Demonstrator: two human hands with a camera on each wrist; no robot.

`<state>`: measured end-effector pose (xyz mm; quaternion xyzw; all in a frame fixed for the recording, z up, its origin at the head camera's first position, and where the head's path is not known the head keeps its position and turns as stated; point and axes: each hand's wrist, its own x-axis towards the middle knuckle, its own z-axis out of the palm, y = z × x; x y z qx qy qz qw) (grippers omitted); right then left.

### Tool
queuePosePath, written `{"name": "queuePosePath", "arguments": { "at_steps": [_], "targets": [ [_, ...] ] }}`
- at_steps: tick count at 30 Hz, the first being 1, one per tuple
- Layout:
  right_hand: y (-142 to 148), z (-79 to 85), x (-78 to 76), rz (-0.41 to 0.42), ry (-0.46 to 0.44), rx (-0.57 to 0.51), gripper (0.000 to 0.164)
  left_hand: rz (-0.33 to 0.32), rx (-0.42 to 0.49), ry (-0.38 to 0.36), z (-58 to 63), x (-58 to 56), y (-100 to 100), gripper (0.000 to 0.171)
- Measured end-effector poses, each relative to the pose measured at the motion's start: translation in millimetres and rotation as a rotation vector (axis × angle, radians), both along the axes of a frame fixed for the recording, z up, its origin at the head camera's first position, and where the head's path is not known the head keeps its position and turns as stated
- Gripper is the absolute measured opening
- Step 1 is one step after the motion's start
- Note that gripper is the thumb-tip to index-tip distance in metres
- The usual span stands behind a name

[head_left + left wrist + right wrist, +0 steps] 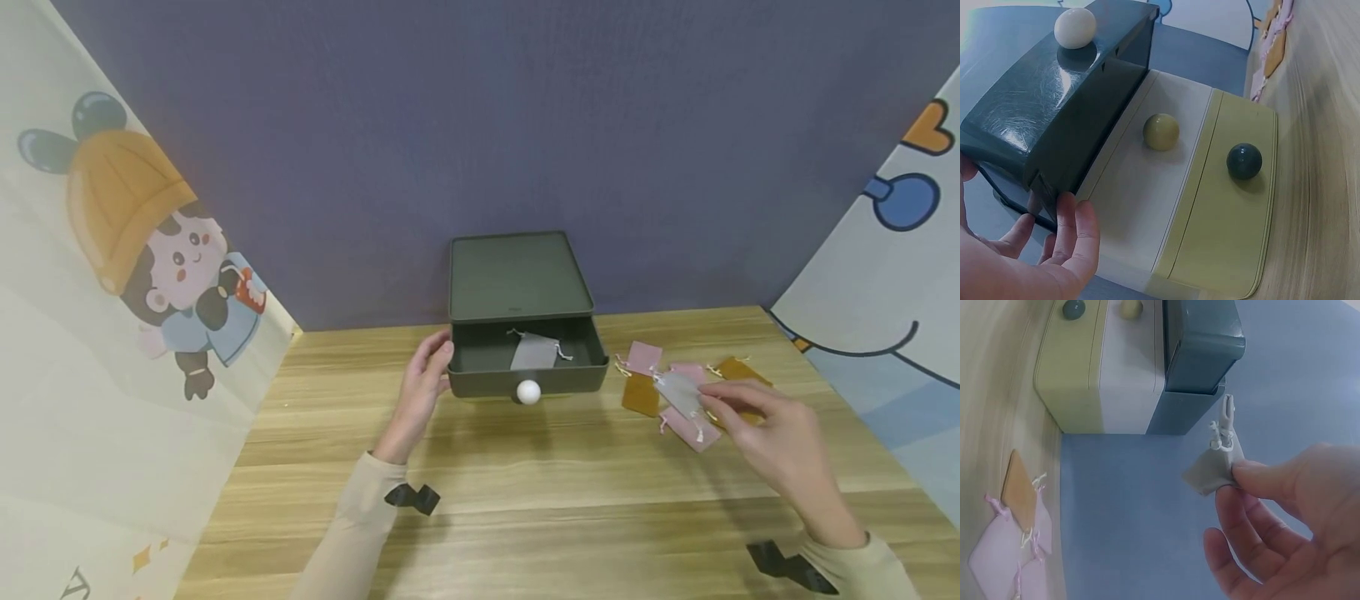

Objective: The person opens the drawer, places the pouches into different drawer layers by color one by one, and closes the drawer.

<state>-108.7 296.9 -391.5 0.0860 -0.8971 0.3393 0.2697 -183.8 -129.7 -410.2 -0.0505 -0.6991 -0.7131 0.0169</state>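
Note:
A small chest point(517, 275) of three drawers stands against the back wall, its dark green top drawer point(487, 383) pulled out. Inside that drawer lies a grey drawstring pouch point(534, 352). My left hand point(422, 379) touches the drawer's left side, fingers point(1065, 228) lightly bent near its lower edge. To the right, my right hand point(780, 433) pinches another grey drawstring pouch point(1213, 472) between thumb and fingers. That pouch hangs over a loose group of pink pouches point(688, 429) and brown pouches point(639, 393) on the table.
Below the open drawer, the white drawer point(1141, 187) and yellow-green drawer point(1222, 219) are closed, each with a round knob. A white knob point(528, 392) juts from the open drawer's front. The wooden table point(525, 500) is bounded by a blue-grey back wall point(525, 125) and printed side panels.

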Motion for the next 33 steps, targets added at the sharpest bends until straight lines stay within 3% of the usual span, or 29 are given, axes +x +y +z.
{"name": "queuePosePath", "arguments": {
  "at_steps": [18, 33],
  "targets": [
    [-17, 12.0, -4.8, 0.058, 0.101, 0.000, 0.026, -0.007, 0.040, 0.014, 0.5, 0.5, 1, 0.055],
    [-36, 27.0, -11.0, 0.058, 0.099, -0.069, 0.019, 0.008, 0.021, 0.003, 0.0, 0.4, 1, 0.057]
  ]
}}
